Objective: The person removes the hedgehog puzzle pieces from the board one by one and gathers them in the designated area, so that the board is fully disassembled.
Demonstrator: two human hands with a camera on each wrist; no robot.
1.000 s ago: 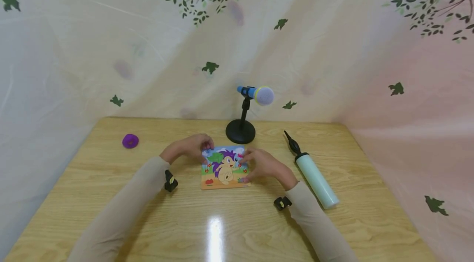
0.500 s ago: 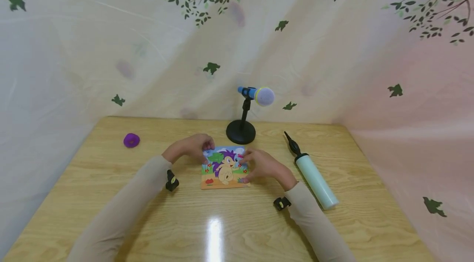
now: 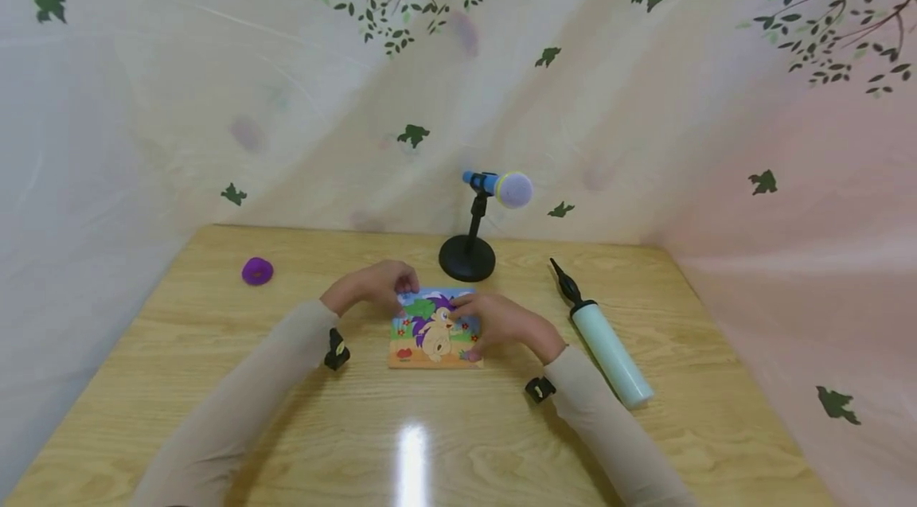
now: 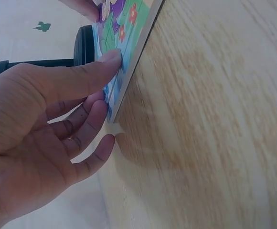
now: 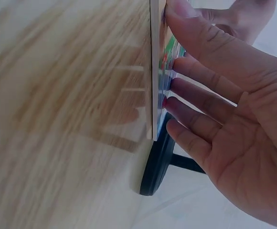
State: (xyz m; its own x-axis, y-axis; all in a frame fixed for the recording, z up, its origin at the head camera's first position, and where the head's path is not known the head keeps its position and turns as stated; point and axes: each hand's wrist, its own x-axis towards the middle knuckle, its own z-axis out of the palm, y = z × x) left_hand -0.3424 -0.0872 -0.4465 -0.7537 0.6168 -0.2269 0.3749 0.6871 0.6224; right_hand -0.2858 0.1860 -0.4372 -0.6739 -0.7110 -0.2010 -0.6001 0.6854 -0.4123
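Note:
A small picture puzzle [image 3: 430, 340] with a purple-haired cartoon hedgehog lies flat at the middle of the table. My left hand [image 3: 383, 284] is at its far left corner, fingers loosely bent. In the left wrist view the thumb [image 4: 111, 58] rests on the picture, while other fingertips touch near the corner. My right hand [image 3: 504, 321] reaches over the puzzle's right side, with fingertips on the picture and the thumb near the front right corner. In the right wrist view, its fingers [image 5: 196, 117] are spread and lightly bent against the picture, and the puzzle's pale edge [image 5: 154, 71] shows.
Behind the puzzle stands a toy microphone [image 3: 501, 187] on a black round-based stand [image 3: 467, 259]. A pale green hand pump [image 3: 612, 356] with a black nozzle lies to the right. A purple ring [image 3: 257, 271] sits at the back left. A leaf-printed curtain [image 3: 322, 133] hangs behind the table.
My right hand has shifted slightly left, its fingers now reaching further over the hedgehog's head. The left hand stays at the same corner. The head view has tilted a little.

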